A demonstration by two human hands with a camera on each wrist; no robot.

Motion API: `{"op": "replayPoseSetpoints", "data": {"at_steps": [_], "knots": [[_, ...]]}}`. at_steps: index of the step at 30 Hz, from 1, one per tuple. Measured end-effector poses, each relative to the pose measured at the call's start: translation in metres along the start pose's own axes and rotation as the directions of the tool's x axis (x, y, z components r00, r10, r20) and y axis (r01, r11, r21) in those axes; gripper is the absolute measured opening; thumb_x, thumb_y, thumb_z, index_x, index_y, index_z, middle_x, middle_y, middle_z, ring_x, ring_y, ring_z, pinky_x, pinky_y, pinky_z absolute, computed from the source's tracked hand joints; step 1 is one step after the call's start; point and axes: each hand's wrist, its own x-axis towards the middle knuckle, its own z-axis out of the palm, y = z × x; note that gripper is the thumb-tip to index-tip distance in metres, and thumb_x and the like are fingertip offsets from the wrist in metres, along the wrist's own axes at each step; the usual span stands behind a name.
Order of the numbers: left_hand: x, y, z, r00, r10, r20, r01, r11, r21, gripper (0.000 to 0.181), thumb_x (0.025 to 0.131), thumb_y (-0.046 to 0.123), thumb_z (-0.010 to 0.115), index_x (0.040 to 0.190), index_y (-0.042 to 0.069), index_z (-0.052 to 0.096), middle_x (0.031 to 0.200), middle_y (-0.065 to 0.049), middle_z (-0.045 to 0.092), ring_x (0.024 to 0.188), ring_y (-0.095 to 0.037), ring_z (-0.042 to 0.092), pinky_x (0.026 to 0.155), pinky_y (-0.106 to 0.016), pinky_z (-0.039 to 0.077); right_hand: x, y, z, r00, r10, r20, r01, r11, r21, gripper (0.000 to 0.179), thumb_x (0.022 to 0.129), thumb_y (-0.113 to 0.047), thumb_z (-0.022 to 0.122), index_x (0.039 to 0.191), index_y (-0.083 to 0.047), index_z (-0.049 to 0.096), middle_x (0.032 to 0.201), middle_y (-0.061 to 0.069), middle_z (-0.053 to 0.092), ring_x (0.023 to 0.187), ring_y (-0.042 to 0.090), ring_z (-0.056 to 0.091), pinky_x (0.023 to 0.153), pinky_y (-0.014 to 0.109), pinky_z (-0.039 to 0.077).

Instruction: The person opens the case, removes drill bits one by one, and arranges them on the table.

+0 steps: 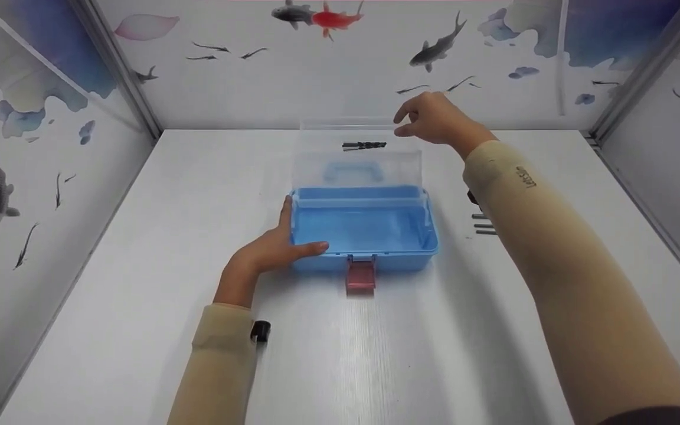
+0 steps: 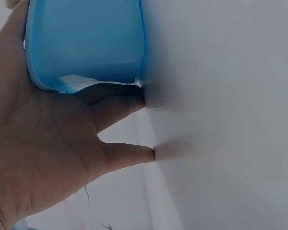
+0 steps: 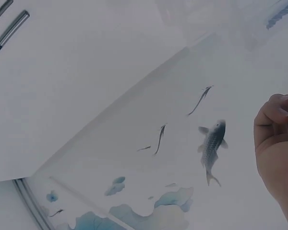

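From the head, the left hand [image 1: 272,250] braces the blue box [image 1: 399,261] beside it; the right hand [image 1: 434,121] is at the clear lid [image 1: 399,168], grip unclear. Left wrist: straight fingers [image 2: 127,153] beside the box. Right wrist: metal rods [image 3: 13,28] well apart from the curled right hand.

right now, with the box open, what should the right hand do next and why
Perhaps lower the right hand to the drill bits on the table, at the right of the box. The clear lid is open, no bits show inside the box, and the left hand holds its left side.
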Motion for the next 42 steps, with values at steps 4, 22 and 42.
{"op": "replayPoseSetpoints", "data": {"at_steps": [4,22,42], "knots": [[0.001,0.002,0.001,1.000,0.005,0.006,-0.005,1.000,0.017,0.132,0.091,0.067,0.072,0.167,0.023,-0.027,0.180,-0.018,0.010,0.164,-0.042,0.025,0.130,-0.060,0.028,0.006,0.003,0.011,1.000,0.013,0.022,-0.013,1.000,-0.001,0.036,0.105,-0.027,0.068,0.137,-0.009,0.072,0.107,0.014,0.061,0.097,0.028,0.054,0.087,0.044,0.048],[-0.001,0.005,0.002,1.000,-0.007,-0.007,0.007,1.000,0.000,0.131,0.091,0.067,0.073,0.168,0.026,-0.025,0.180,-0.017,0.010,0.164,-0.041,0.025,0.130,-0.061,0.028,0.013,0.000,0.035,0.996,0.065,0.062,-0.062,0.997,-0.046,0.038,0.106,-0.032,0.067,0.138,-0.012,0.072,0.158,0.017,0.056,0.152,0.040,0.046,0.123,0.060,0.039],[-0.002,-0.001,-0.002,1.000,0.007,-0.001,-0.007,1.000,0.011,0.133,0.090,0.069,0.072,0.167,0.025,-0.027,0.181,-0.016,0.008,0.164,-0.040,0.026,0.130,-0.060,0.028,0.017,-0.002,0.053,0.993,0.107,-0.053,-0.108,0.994,-0.025,0.029,0.104,-0.027,0.071,0.128,-0.014,0.080,0.152,0.015,0.062,0.146,0.038,0.053,0.112,0.058,0.050]]}}
